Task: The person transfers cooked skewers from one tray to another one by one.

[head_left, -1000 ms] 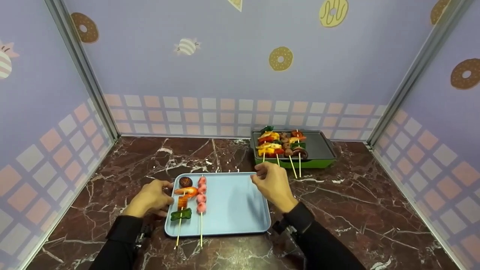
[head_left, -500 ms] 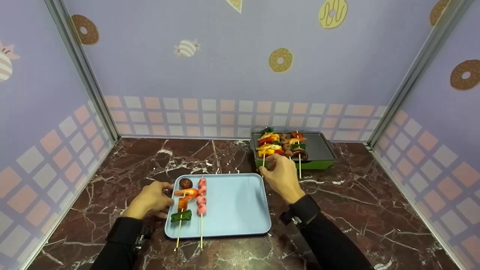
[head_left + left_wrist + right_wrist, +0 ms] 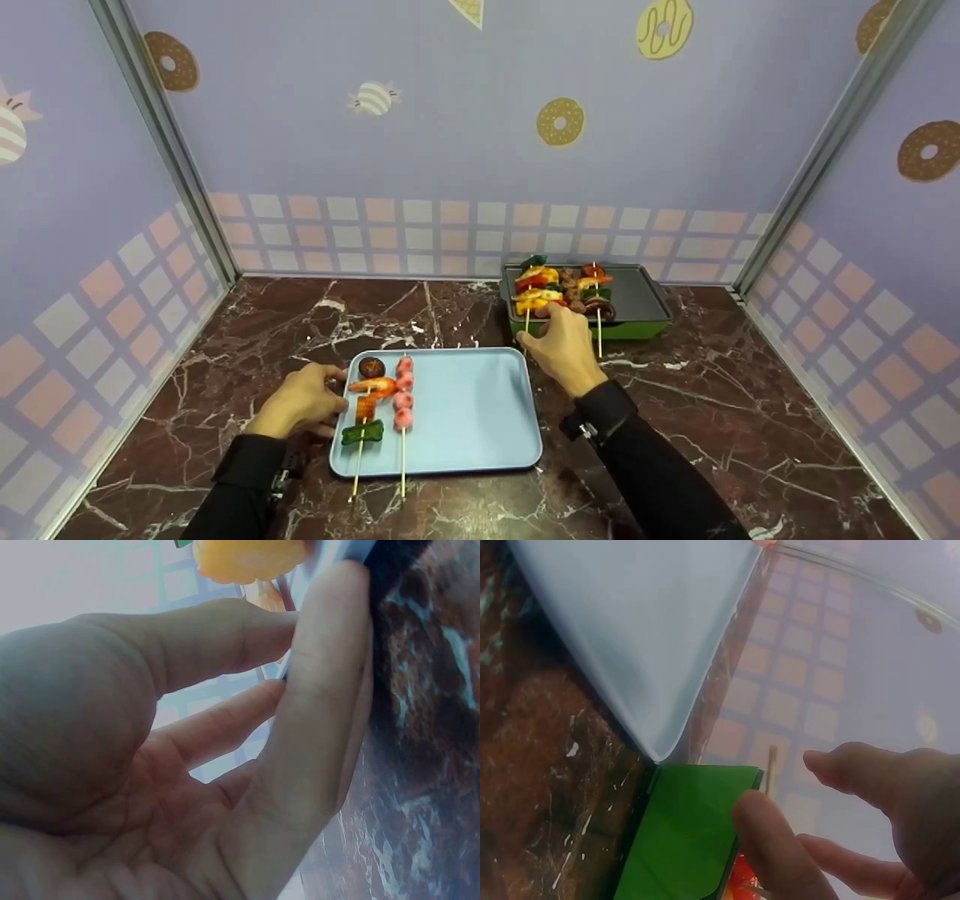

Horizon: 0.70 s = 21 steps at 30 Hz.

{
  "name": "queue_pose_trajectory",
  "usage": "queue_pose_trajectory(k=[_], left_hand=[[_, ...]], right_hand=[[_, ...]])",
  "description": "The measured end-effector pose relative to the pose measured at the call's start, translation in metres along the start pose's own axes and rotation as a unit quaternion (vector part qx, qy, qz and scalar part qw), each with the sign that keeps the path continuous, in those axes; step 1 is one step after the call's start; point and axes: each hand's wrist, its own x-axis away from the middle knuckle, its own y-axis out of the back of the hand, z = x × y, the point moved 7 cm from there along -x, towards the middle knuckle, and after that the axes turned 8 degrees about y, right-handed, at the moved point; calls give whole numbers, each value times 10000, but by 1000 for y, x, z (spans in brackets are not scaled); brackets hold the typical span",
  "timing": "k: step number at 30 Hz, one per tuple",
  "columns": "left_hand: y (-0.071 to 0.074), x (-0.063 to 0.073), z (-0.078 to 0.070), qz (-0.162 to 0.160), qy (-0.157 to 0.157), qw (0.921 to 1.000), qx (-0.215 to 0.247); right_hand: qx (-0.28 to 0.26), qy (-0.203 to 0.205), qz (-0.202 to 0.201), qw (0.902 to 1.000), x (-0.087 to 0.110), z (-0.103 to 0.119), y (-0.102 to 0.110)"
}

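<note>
A light-blue tray (image 3: 472, 412) lies on the marbled surface, and my left hand (image 3: 304, 401) pinches its left rim; the left wrist view shows thumb and fingers (image 3: 330, 652) meeting there. On the tray are a skewer with shrimp and green pepper (image 3: 364, 409) and a skewer of pink balls (image 3: 403, 397). My right hand (image 3: 566, 345) is at the front of the green grill (image 3: 634, 328), over the stick ends. In the right wrist view a stick (image 3: 772, 769) shows between its parted thumb (image 3: 847, 765) and finger. The hand hides some of the other sticks.
Several skewers fill the left half of the grill: colourful vegetable ones (image 3: 534, 289), a brown meat one (image 3: 571, 289) and one with a shrimp (image 3: 596, 281). Patterned walls (image 3: 450, 150) close in the back and both sides. Skewer sticks overhang the tray's front rim.
My right hand has moved away from the tray's right corner, right and forward to the skewer sticks at the grill's front. The left hand stays at the tray's rim.
</note>
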Motion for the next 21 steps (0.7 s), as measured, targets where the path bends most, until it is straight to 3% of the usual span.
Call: queue_pose_trajectory(k=[12, 21], left_hand=[[0, 0, -1, -2, -4, 10000, -69], [0, -2, 1, 20, 43, 10000, -11]], right_hand=[[-55, -140, 148, 9998, -6, -2, -14], [-489, -235, 167, 9984, -7, -3, -19]])
